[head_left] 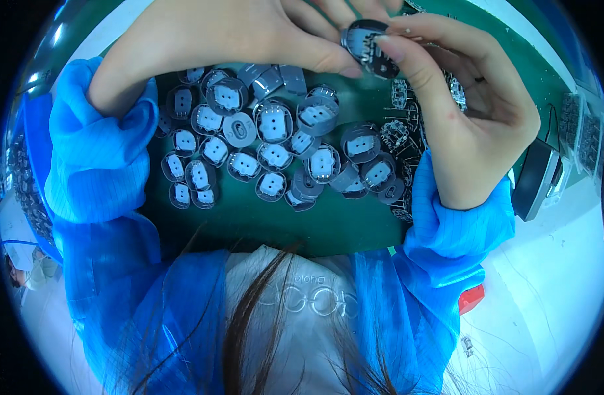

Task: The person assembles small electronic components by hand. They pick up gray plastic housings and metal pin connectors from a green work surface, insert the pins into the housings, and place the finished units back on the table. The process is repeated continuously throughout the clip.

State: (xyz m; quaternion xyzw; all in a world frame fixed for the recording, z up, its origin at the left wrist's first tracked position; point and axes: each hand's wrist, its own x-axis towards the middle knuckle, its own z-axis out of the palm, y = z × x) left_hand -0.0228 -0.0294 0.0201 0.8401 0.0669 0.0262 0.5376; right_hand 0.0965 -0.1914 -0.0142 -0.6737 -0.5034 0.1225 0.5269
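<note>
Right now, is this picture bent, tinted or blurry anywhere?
Head view: the far edge of the green work surface bows and the corners go black; head view: a bluish tint, with the pale surface at right washed out; head view: the small dark part at the right hand looks slightly soft, while the grey cases read clearly.

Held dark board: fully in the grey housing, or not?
Not fully: the dark board juts past the rim of the grey housing.

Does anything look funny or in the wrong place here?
Maybe one small silvery piece: it lies alone on the pale surface at the lower right, away from the metal-looking parts beside the grey casings.
</note>
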